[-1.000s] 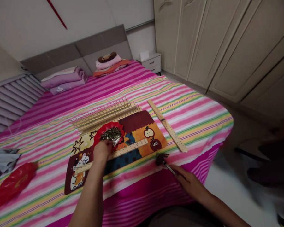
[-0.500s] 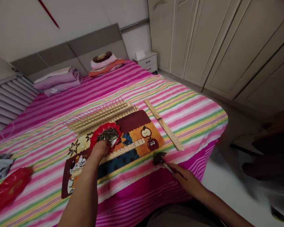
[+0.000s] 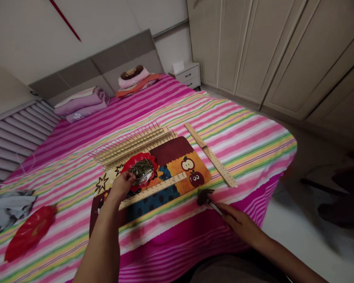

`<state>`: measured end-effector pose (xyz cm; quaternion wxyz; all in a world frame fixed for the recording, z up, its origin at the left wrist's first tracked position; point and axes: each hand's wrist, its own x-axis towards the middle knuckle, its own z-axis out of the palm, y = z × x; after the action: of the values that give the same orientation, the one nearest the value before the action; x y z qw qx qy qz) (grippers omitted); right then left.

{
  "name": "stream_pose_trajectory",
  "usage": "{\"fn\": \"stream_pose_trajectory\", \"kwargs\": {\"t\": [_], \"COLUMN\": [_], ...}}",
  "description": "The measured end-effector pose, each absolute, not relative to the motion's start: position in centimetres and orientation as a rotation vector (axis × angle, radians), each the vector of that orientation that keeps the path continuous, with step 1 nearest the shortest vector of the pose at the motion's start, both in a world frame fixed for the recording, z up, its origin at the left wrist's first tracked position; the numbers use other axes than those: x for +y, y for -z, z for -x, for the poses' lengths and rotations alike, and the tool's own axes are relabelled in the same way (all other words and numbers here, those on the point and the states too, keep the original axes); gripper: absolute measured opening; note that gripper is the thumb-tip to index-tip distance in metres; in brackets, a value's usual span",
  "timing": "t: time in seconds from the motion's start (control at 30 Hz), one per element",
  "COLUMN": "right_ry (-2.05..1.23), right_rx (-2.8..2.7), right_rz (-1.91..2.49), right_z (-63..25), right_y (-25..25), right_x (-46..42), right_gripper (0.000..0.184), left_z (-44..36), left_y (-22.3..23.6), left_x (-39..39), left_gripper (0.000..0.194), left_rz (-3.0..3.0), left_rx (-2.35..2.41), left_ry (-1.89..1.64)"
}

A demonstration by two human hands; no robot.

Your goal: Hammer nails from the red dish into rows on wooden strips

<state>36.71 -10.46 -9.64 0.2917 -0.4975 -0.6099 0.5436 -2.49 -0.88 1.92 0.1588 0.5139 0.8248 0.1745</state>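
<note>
My left hand (image 3: 124, 184) is at the near left rim of a red scalloped dish (image 3: 133, 160) heaped with nails (image 3: 143, 169). Its fingers are pinched together, and whatever they hold is too small to make out. My right hand (image 3: 238, 220) grips the handle of a hammer (image 3: 206, 197), whose dark head rests at the bed's near side. A wooden strip with rows of holes (image 3: 156, 189) lies across the patterned mat (image 3: 202, 173); a few nails stand at its right end. Behind the dish are wooden strips studded with nails (image 3: 132, 145).
Right of the mat lie more perforated wooden strips (image 3: 211, 155), banded together. At left are a red plastic item (image 3: 32, 232) and grey cloth (image 3: 10, 208). Folded bedding (image 3: 84, 104) sits near the headboard. The striped bed's edge (image 3: 289, 157) drops off at right, facing wardrobes (image 3: 253, 55).
My left hand has drawn back from among the nails to the dish's near rim, fingers pinched. My right hand still holds the hammer. The whole view has shifted slightly.
</note>
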Motion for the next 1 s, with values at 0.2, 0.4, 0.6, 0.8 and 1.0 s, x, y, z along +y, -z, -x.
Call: {"fn": "stream_pose_trajectory", "kwargs": {"t": [0.2, 0.4, 0.6, 0.8, 1.0], "right_ry": [-1.422, -1.407, -1.406, -1.412, -1.409], "right_rx": [-1.627, -1.654, -1.659, -1.66, -1.649], "right_rz": [1.328, 1.308, 1.31, 1.286, 1.26], "right_z": [-36.7, -36.7, -36.7, -36.7, -36.6], "right_y": [9.4, 9.8, 9.8, 9.9, 9.8], "right_x": [-10.5, -10.5, -10.4, -10.4, -10.4], "right_gripper": [0.043, 0.044, 0.044, 0.043, 0.042], "left_z": [1.7, -1.3, -4.1, -5.2, -6.3], "left_y": [-2.4, -4.5, -5.1, -3.8, -2.1], "left_x": [-1.5, -3.5, -5.3, -6.1, -7.1], "left_gripper": [0.027, 0.028, 0.039, 0.042, 0.042], "left_rz": [-0.877, -0.756, -0.691, -0.68, -0.58], "left_rx": [1.811, 1.614, 1.548, 1.48, 1.426], "left_ry": [-1.18, -1.225, -1.298, -1.415, -1.485]}}
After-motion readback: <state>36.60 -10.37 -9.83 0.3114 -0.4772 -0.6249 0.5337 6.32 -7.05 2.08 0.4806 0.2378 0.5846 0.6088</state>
